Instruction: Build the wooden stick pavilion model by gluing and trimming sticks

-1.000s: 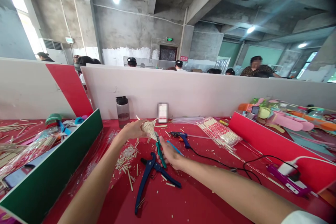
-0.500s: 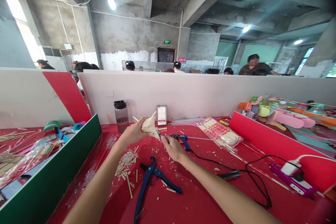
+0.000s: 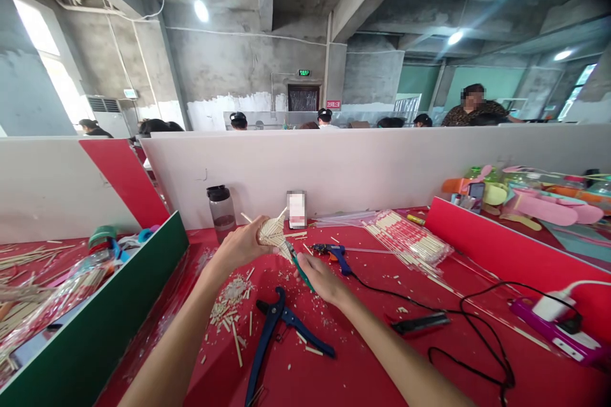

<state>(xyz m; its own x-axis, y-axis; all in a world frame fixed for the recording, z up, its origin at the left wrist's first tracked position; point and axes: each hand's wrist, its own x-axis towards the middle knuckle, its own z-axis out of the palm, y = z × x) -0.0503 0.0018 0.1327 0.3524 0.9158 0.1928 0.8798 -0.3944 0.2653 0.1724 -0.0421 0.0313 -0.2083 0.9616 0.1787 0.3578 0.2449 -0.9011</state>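
Note:
My left hand (image 3: pixel 245 243) is closed around a small model of pale wooden sticks (image 3: pixel 272 232), laid side by side, with a few ends jutting out. In my right hand (image 3: pixel 322 276) are green-handled pliers (image 3: pixel 303 273), their metal tip up against the model's lower right edge. Whether the jaws are closed on a stick is too small to tell. Below the hands lies a blue pipe cutter (image 3: pixel 270 324) with its handles spread. Cut stick pieces and crumbs (image 3: pixel 231 302) are scattered to its left.
A glue gun (image 3: pixel 331 253) trails a black cord to a purple power strip (image 3: pixel 558 331). Bagged sticks (image 3: pixel 410 238) lie at the right, near a black-handled tool (image 3: pixel 420 323). A bottle (image 3: pixel 222 210) and a phone (image 3: pixel 296 210) stand by the white partition (image 3: pixel 363 165). Green (image 3: pixel 119 305) and red (image 3: pixel 496 254) boards flank the table.
The pliers have turned in my right hand, so their green handle now shows below the fingers. My left hand keeps its hold on the stick model. The view has shifted slightly.

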